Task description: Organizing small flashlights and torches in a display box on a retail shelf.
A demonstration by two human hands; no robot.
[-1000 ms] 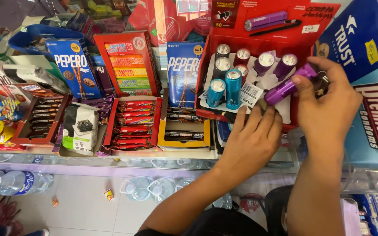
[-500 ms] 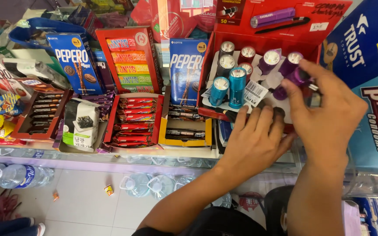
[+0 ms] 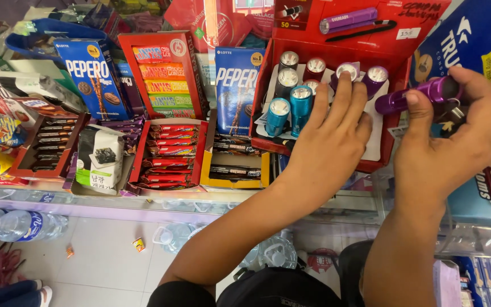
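Purple flashlight (image 3: 421, 94) in right hand (image 3: 456, 142) (off-tray)

purple flashlight (image 3: 421, 95), two teal flashlights (image 3: 290, 111), red display box (image 3: 394, 65), blue snack boxes (image 3: 237, 85).

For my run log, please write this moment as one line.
right hand: holds purple flashlight | left hand: flat on flashlights in red display box | blue flashlights: upright in box
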